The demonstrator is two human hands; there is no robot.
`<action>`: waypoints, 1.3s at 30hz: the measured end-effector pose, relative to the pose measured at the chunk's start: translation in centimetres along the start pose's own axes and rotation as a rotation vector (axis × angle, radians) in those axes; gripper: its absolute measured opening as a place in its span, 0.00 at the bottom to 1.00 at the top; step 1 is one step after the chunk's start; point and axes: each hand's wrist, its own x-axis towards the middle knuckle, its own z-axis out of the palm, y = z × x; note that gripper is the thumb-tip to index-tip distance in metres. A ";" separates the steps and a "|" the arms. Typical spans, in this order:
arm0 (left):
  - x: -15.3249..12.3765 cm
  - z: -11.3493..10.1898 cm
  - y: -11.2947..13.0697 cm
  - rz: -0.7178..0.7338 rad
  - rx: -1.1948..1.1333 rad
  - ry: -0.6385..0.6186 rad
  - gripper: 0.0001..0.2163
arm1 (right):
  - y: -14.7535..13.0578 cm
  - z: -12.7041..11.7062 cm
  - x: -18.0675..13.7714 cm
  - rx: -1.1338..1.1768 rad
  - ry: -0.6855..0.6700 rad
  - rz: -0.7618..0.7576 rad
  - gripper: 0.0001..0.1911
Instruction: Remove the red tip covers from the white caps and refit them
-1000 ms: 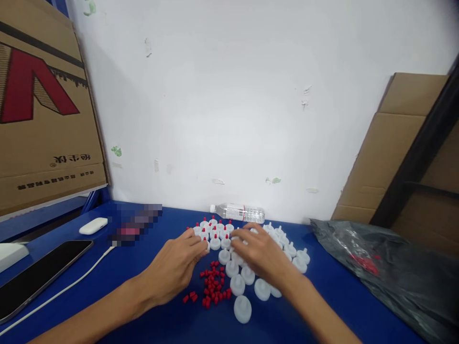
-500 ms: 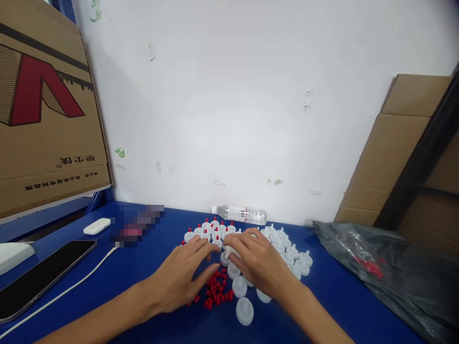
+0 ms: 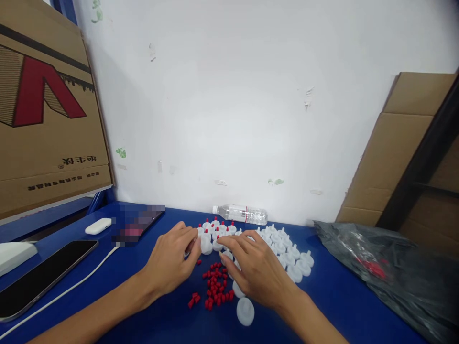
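Observation:
My left hand (image 3: 169, 262) is closed in a pinch on a white nozzle cap (image 3: 206, 246), whose round base faces right; its nozzle is hidden by the fingers. To the right, my right hand (image 3: 258, 267) is open, thumb and fingers apart, over several white caps that it partly covers. Small red tips (image 3: 214, 286) lie in a loose pile between the hands. Behind the fingers stand white caps with red tips (image 3: 232, 229) on their nozzles. White caps with bare nozzles (image 3: 303, 266) stand in a group to the right, and one lone cap (image 3: 245, 311) lies in front.
A clear plastic bottle (image 3: 241, 214) lies along the white wall. On the left are a phone (image 3: 45, 274), a white cable (image 3: 68, 290), a white case (image 3: 98, 226) and a large carton (image 3: 53, 143). A dark plastic bag (image 3: 390, 277) covers the right side of the blue table.
The white cap has passed from my right hand to my left. My left hand has drawn back leftward and closed on it, while my right fingers have spread apart.

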 end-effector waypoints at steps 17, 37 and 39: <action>0.3 1.1 -0.8 -0.089 0.332 -0.146 0.09 | 0.4 0.6 -0.4 0.006 -0.111 -0.041 0.13; 1.0 0.1 -2.5 -0.284 0.508 -0.165 0.13 | 0.5 0.7 -0.4 -0.021 -0.103 -0.066 0.12; 1.1 0.0 -2.6 -0.267 0.485 -0.125 0.12 | 0.4 0.7 -0.4 -0.017 -0.103 -0.070 0.12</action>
